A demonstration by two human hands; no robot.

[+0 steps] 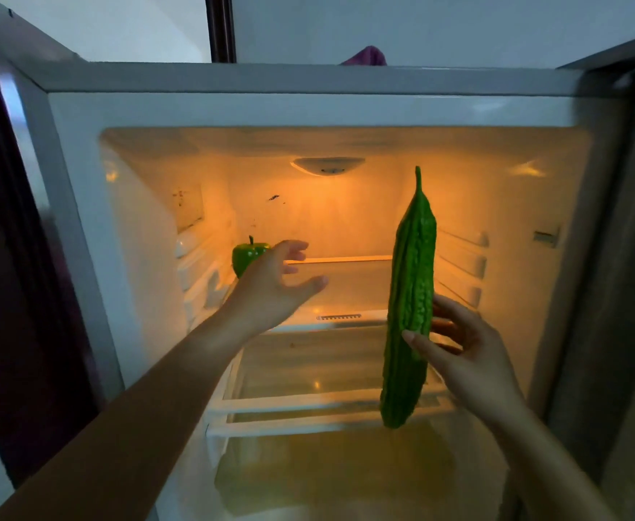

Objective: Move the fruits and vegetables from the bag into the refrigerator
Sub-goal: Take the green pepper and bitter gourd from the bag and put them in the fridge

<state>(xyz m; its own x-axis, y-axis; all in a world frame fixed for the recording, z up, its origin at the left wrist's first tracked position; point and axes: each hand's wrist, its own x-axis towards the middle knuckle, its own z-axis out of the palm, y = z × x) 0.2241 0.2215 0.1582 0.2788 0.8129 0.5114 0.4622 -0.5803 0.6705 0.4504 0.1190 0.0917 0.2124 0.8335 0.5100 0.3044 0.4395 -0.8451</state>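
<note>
1. Your right hand (pixel 466 355) grips a bitter gourd (pixel 410 306) upright, stem up, before the refrigerator (pixel 308 107), at the upper shelf's (pixel 346 283) right front edge.
2. A green bell pepper (pixel 246 255) sits at the shelf's back left corner.
3. Your left hand (pixel 271 283) hovers beside it, fingers spread, holding nothing.

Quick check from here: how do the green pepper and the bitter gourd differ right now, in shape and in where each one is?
The green pepper is short and rounded; the bitter gourd is long, tapered and warty. The pepper sits on the upper shelf at the back left, with the open left hand in front of it; the gourd is upright in the right hand, not yet set down. Both are green.
</note>
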